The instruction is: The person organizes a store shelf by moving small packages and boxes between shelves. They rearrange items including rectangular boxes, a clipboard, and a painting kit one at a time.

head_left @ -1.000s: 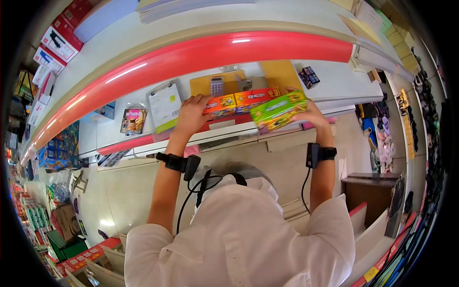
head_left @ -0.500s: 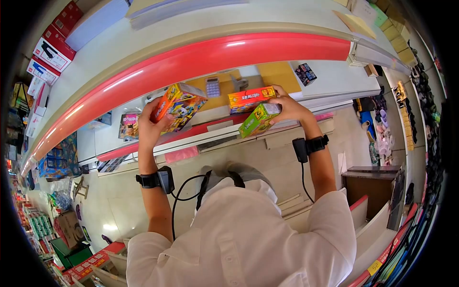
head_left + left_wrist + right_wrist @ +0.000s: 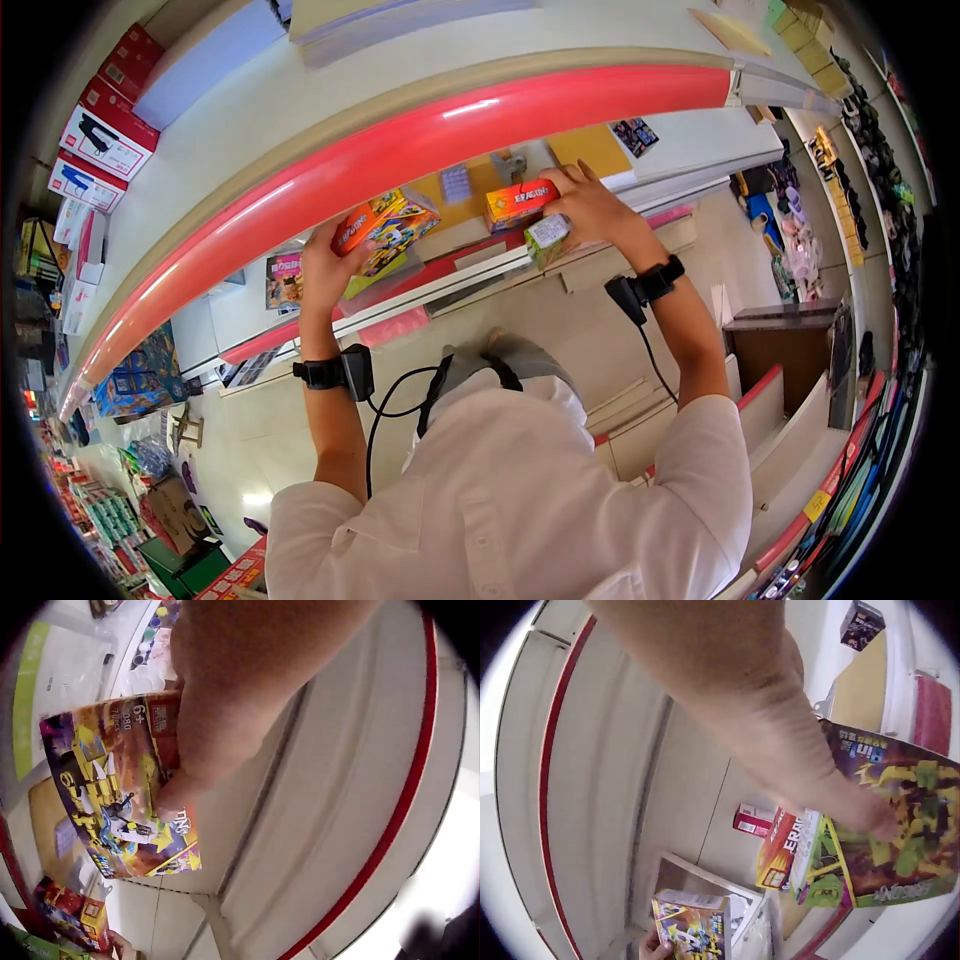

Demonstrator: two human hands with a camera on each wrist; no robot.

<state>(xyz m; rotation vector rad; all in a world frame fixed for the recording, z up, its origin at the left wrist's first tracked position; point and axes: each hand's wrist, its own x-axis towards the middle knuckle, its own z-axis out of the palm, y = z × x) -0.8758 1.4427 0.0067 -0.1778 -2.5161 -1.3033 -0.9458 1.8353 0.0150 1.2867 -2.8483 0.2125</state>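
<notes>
1 bx in L hand, 2 bxs in R hand

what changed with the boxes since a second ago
The left hand carried its orange box leftward, away from the second orange box, turning it. The green box turned to show its end. Nothing was let go: the right hand still holds both other boxes.

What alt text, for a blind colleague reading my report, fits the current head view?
A person's left hand grips an orange box while the right hand holds a red box and a green box together. Seen from above, the person wears a white shirt and faces a shelf edged in curved red trim.
</notes>
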